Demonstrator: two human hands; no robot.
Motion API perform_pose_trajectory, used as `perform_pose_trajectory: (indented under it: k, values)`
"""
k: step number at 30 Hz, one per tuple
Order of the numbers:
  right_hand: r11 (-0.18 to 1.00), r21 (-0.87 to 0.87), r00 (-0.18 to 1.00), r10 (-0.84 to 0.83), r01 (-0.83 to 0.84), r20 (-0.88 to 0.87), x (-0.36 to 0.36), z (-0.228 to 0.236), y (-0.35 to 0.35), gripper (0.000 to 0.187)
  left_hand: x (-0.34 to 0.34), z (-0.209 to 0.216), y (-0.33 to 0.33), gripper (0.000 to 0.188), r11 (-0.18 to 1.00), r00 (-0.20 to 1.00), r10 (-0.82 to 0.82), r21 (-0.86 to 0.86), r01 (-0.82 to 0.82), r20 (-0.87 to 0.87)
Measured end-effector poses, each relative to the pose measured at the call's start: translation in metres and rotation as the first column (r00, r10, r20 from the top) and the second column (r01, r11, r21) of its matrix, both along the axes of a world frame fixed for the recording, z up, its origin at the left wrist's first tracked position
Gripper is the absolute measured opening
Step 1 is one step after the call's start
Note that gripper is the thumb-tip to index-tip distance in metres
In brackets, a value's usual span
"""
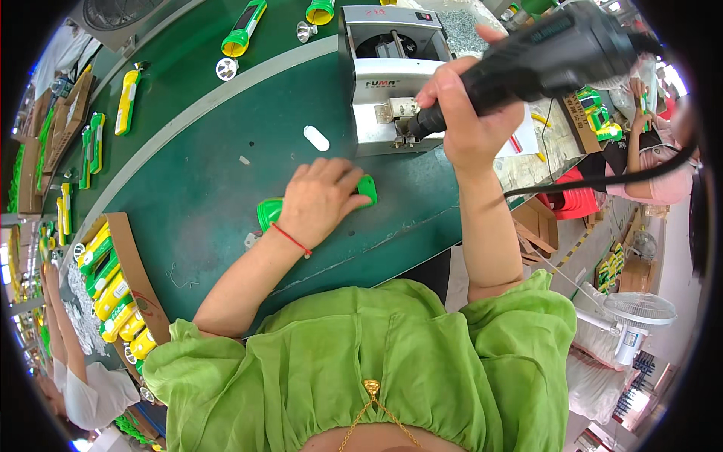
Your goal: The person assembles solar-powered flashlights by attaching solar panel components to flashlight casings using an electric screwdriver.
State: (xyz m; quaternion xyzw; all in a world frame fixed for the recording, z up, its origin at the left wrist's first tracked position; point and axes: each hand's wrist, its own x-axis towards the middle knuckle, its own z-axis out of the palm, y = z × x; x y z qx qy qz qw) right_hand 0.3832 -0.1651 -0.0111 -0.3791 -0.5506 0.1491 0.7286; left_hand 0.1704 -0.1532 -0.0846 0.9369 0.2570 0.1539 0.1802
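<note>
My left hand (318, 197) is curled over a green flashlight (269, 213) that lies on the green worktable (218, 166). Only the flashlight's two ends show past the palm and fingers. Raised at the right, my right hand (476, 124) grips a black electric screwdriver (546, 56) with a cable at its back end. The screwdriver's nose points left and down, at the front outlet of a grey screw feeder (398, 83); whether a screw is on the tip is too small to tell. A white oval piece (316, 138) lies beyond my left hand.
Beyond a curved grey edge, yellow-green flashlights (244, 29) lie with loose reflectors (227, 69). A cardboard box (135, 271) of flashlights stands at the left. The screwdriver's cable (625, 179) loops at the right, above a red stool (576, 202). Co-workers sit at both sides; a fan (636, 310) stands lower right.
</note>
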Motion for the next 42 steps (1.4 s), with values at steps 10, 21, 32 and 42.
perform_pose_trajectory:
  k: [10, 21, 32, 42]
  values:
    - [0.973, -0.221, 0.992, 0.046, -0.072, -0.121, -0.008, -0.004, 0.001, 0.05, 0.017, -0.009, -0.013, 0.052, 0.998, 1.0, 0.023, 0.059, -0.023, 0.006]
    - [0.974, -0.225, 0.987, 0.006, -0.042, -0.159, -0.027, -0.033, -0.018, 0.053, 0.019, -0.009, -0.016, 0.05, 0.999, 0.999, 0.031, 0.037, -0.03, -0.019]
    - [0.958, -0.223, 0.983, -0.169, 0.182, 0.078, -0.032, -0.061, -0.021, 0.051, 0.02, -0.006, -0.017, 0.049, 0.997, 0.999, 0.051, 0.05, -0.051, 0.001]
    - [0.941, -0.323, 0.994, 0.075, -0.097, -0.08, -0.026, -0.047, -0.016, 0.05, 0.019, -0.005, -0.016, 0.051, 0.998, 0.999, 0.047, 0.047, -0.047, -0.004]
